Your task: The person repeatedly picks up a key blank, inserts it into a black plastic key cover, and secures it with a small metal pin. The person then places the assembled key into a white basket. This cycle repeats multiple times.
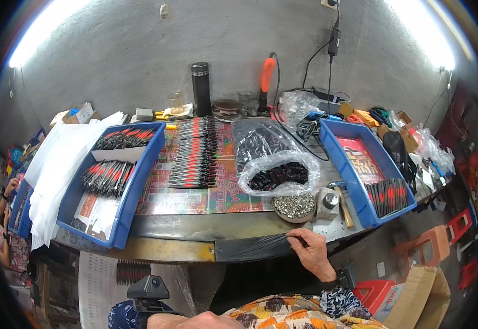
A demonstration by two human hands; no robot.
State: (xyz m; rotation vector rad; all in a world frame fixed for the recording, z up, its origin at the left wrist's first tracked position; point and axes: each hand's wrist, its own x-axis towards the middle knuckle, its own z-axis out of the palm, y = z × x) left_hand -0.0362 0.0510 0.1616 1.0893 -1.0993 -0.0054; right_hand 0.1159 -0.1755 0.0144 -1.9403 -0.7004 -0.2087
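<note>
My right hand (308, 251) is at the table's front edge, its fingers bent and drawn together. The fingertips meet the wrinkled black covering (255, 248) there; whether they pinch it or some small thing, I cannot make out. Just beyond stand a round dish of small metal parts (293, 207) and a clear bottle with a dark cap (327, 203). A clear plastic bag (250, 185) of dark pieces lies open behind the dish. Of my left hand (163, 321) only a bit shows at the lower edge, beside a black wrist device (149, 289); its fingers are hidden.
Rows of red-and-black slender tools (190, 159) lie mid-table. A left blue tray (150, 189) and a right blue tray (344, 181) hold more. Hammer (344, 207), black flask (200, 90) and orange-handled tool (267, 77) stand about. Cardboard box (422, 301) and stools (428, 247) are at right.
</note>
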